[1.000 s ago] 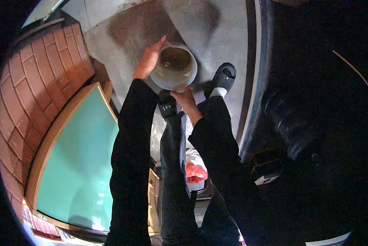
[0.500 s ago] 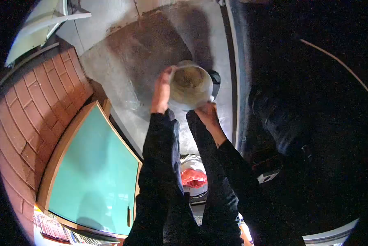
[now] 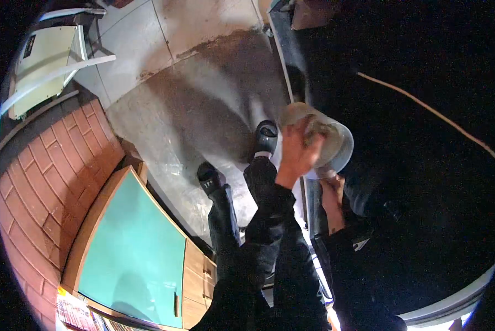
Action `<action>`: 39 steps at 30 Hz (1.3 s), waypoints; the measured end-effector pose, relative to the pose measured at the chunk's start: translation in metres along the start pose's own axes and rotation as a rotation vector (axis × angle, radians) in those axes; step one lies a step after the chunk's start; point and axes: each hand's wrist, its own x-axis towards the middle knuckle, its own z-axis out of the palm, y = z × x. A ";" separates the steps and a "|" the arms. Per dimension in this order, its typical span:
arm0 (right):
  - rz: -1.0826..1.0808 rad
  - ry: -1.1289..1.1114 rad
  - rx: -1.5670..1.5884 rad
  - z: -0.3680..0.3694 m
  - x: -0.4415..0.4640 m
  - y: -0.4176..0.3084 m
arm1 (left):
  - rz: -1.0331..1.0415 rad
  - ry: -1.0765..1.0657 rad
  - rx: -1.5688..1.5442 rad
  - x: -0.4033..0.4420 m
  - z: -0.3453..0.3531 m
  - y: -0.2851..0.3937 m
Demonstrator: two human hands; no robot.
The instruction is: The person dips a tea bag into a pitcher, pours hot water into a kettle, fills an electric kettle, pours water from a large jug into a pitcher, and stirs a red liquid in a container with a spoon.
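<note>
A round, pale, translucent tub [image 3: 342, 149] is tilted at the dark area on the right, its open rim showing. My left hand [image 3: 300, 151] is over the near left side of the tub, its fingers blurred across the opening. Below the tub's lower edge, my right hand [image 3: 333, 193] holds it from underneath. What lies inside the tub is partly hidden by my left fingers. Two dark slippers [image 3: 265, 137] on my feet are left of the tub.
A cabinet with a green door [image 3: 137, 248] stands at the lower left beside a red brick wall [image 3: 54, 165]. A pale metal frame [image 3: 43, 71] is at the upper left. A thin curved cord [image 3: 424, 105] crosses the dark area.
Both hands have carried the tub to the right, from over the floor to the dark area. My left hand has shifted from the tub's side across its opening.
</note>
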 end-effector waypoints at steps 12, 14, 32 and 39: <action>0.058 0.229 0.178 -0.011 0.074 -0.029 | 0.138 -0.221 0.130 0.072 0.124 -0.008; 0.061 0.185 0.207 -0.014 0.083 -0.030 | 0.136 -0.163 0.136 0.083 0.141 -0.024; 0.164 -0.183 0.316 -0.067 0.119 -0.014 | 0.023 -0.148 0.094 0.057 0.122 -0.027; 0.012 0.005 0.296 -0.022 0.031 -0.045 | -0.142 -0.112 -0.021 -0.038 -0.024 -0.043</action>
